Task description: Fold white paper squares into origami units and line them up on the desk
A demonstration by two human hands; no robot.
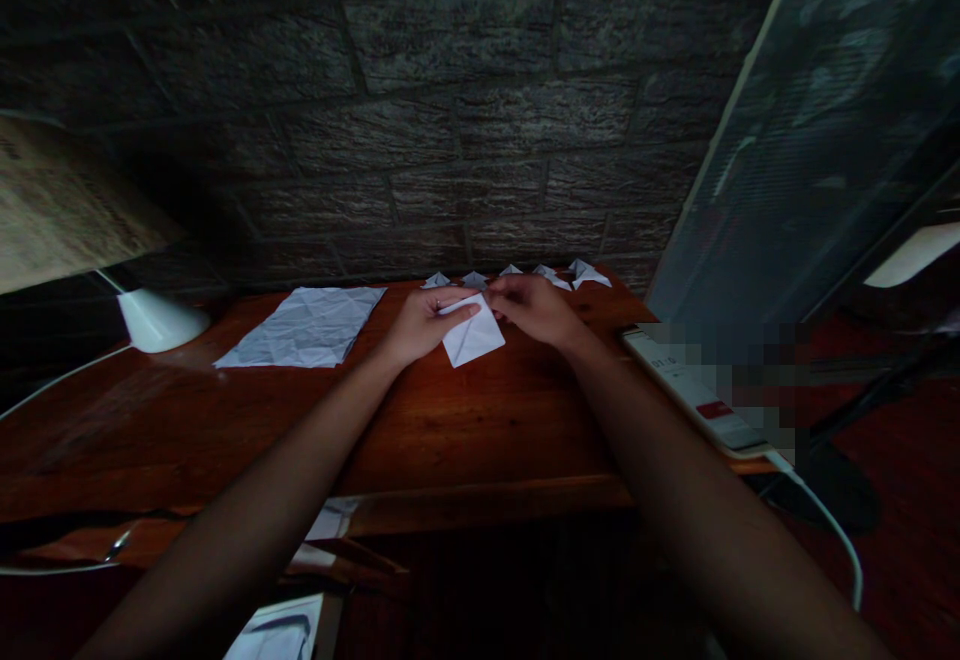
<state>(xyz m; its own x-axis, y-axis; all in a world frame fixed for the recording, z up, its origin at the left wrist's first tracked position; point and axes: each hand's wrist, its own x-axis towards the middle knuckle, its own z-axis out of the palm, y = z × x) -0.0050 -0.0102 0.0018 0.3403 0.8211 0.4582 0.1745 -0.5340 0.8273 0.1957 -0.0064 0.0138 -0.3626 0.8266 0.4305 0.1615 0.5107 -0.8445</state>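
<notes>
A small folded white paper [472, 338] is held above the wooden table, tilted with one corner pointing down. My left hand [422, 323] grips its left side, the thumb lying flat across its face. At the paper's upper right edge, my right hand [534, 306] pinches with thumb and fingers together. Just behind my hands several folded paper pieces [589, 274] stand in a row near the wall. To the left of my left hand lies a stack of creased paper sheets [304, 328].
The wooden table [450, 440] reaches back to a dark block wall [450, 130]. A lamp with a white base [154, 320] stands at the left. On the right edge lies a tablet-like device [697, 390] with a white cable [825, 520]. Below the front edge, a drawer [322, 550] holds papers.
</notes>
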